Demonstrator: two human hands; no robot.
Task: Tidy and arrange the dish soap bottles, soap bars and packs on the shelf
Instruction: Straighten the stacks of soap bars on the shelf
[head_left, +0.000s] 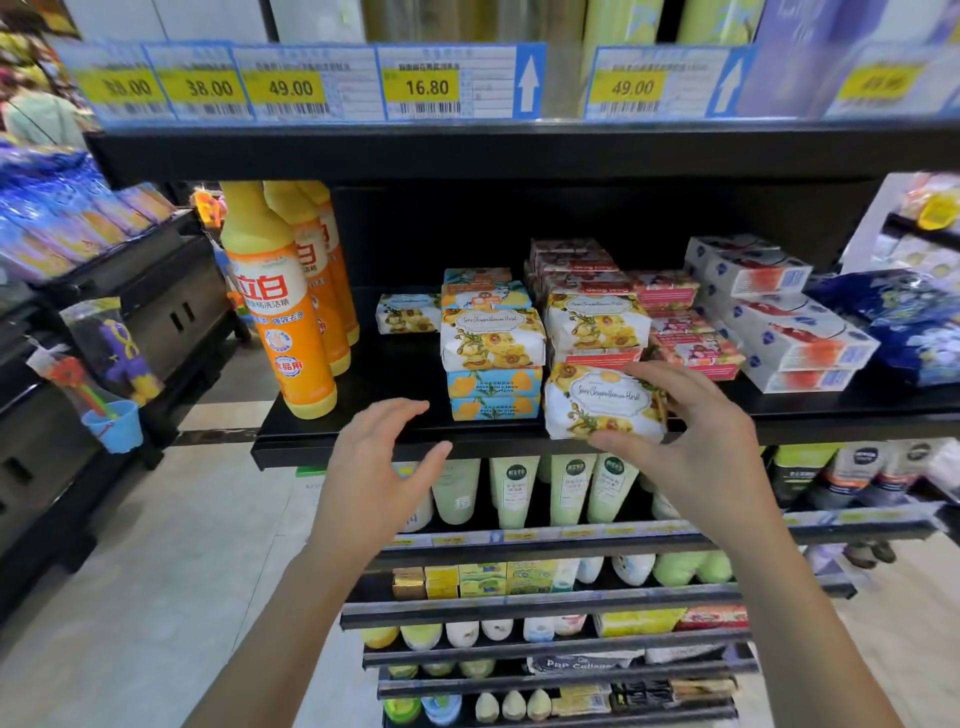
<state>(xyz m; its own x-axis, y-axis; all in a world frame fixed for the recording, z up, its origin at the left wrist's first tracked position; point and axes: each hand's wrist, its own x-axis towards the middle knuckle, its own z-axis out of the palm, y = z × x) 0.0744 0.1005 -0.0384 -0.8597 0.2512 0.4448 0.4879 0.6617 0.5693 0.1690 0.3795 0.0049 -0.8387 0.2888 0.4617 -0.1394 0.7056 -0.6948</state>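
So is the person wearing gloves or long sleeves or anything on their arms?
No gloves. The left hand and the right hand are both bare, and so are both forearms down to the picture's edge, with no sleeve in view. I see no ring, watch or bracelet on either one.

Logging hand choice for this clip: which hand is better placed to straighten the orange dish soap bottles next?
Left, probably. The left hand is open and empty, nearer the orange bottles; the right hand has its grip on a floral soap bar farther right.
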